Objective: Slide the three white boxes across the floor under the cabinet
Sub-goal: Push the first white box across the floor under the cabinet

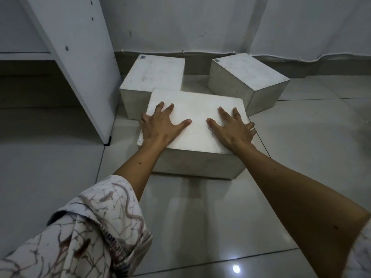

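Three white boxes stand on the tiled floor. The nearest box (197,115) lies under both my palms. My left hand (160,125) rests flat on its top left part, fingers spread. My right hand (232,129) lies flat on its top right part, fingers spread, outer fingers over the right edge. A second box (154,75) stands behind it on the left, touching it, close to the cabinet side panel (80,57). The third box (247,77) sits turned at an angle at the back right near the wall. The dark gap under the cabinet (30,87) is at the left.
A grey wall with a cable along its foot (281,57) runs behind the boxes. Glossy floor tiles (200,227) stretch in front and to the right. The cabinet panel's foot (107,141) stands just left of the nearest box.
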